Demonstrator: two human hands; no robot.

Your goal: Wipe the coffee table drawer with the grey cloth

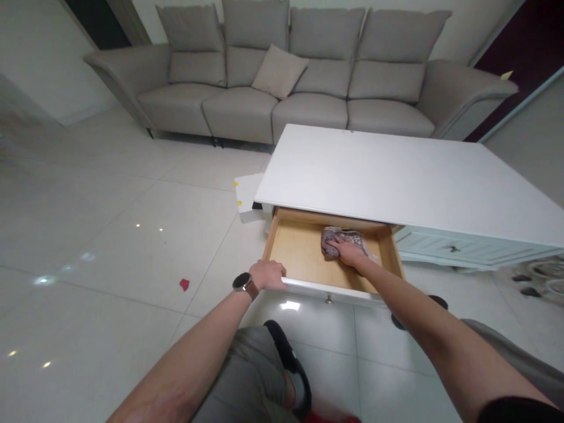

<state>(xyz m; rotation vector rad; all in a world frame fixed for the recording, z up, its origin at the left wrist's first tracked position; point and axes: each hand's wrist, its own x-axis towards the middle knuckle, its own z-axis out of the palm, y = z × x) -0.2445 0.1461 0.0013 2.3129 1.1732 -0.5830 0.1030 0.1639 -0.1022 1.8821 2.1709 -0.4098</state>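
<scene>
Inside the drawer, open room between left edge and cloth

Purplish patterned cloth, bunched, in wooden drawer; drawer open

The bench stands right of centre, with the sofa beyond it on the far side and a cushion on the sofa, against its backrest. From the bench's near side, at the left end, a drawer juts nearward; a drawer front sits to its right. In the drawer, right of its middle, lies a cloth, the right grip on it. The left grip is at the drawer's near left corner. Left of the bench is a box; farther left and nearer, a scrap lies on the floor.
</scene>
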